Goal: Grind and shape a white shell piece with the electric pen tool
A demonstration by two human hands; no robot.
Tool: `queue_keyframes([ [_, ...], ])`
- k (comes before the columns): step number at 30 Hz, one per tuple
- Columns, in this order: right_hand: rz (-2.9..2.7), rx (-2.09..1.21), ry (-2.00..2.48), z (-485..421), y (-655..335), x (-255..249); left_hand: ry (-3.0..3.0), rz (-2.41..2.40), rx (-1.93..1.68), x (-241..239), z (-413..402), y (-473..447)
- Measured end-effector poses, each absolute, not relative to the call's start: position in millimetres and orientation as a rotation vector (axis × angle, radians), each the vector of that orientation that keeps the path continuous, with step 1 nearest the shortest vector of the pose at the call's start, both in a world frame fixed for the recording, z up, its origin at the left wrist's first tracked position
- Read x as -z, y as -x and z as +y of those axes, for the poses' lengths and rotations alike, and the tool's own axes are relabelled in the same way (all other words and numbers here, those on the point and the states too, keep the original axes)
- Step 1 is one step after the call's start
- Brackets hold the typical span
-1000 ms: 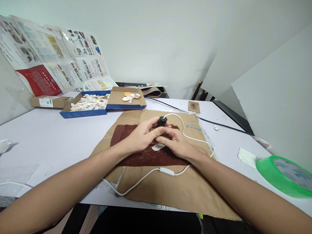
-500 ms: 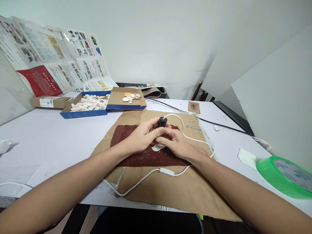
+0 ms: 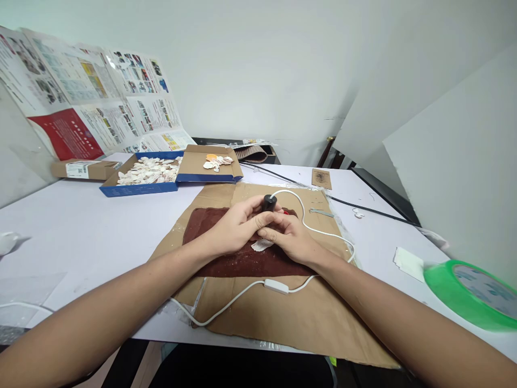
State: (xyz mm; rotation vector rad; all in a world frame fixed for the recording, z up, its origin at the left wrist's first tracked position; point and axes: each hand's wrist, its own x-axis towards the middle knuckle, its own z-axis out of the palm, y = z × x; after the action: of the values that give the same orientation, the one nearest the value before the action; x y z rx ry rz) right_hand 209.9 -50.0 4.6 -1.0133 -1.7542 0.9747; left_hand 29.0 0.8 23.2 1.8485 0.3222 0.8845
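Our left hand (image 3: 236, 226) grips the black corded tool (image 3: 269, 203). Our right hand (image 3: 291, 238) pinches a white shell (image 3: 262, 245) over the brown cloth (image 3: 226, 258).

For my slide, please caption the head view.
Both hands, left hand and right hand, grip a black corded tool.

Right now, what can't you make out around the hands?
Head view only:
- Black tool: only its top shows; left hand and right hand cover the rest, so each grip is unclear.
- Pale shell piece: mostly under the hands.
- Green tape roll: blurred, cut by the edge.
- White cord: leaves at the left edge.
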Motion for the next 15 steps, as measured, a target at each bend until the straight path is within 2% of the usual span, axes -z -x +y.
queue_keyframes([
  [15,-1.741,-1.011,0.985,-50.1,-208.7,-4.2,-1.818,0.319,-0.872,-21.0,1.6,-29.1],
])
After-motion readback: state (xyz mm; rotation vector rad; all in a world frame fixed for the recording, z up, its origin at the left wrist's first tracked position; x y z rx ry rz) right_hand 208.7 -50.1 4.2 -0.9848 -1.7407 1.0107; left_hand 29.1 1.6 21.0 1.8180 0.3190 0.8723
